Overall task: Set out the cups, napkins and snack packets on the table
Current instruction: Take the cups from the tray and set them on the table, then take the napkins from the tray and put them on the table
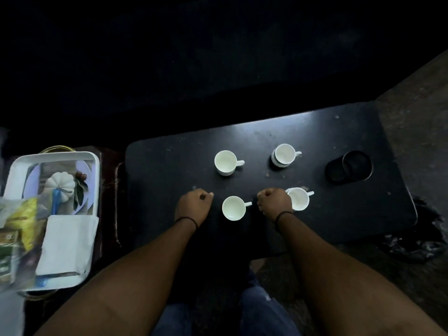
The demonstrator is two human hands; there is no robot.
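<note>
Cups step looks done, napkins and snacks not yet set out.

At 9 o'clock of the table [339,132]: white plastic tray [93,166], rounded corners, off the table. It holds the snack packets [17,229], crinkly foil, yellow and green, at its left edge, and the napkins [66,241], a soft white folded stack, matte. Also in it: a white ribbed pumpkin-shaped piece [60,181]; can't tell what it is.

My left hand [192,207]: loose fist, holding nothing, resting just beside the near-left cup [234,208].

Four white glazed cups, small loop handles at 3 o'clock: far-left cup [226,162], near-left, far-right cup [283,155], near-right cup [300,198].

My right hand [275,202]: curled, empty as far as I can see, against the near-right cup.

At 3 o'clock: black round coasters [349,167].

Next, I reckon: left hand to the tray, pinch napkins off the stack; thin, likely to lift in multiples.
</note>
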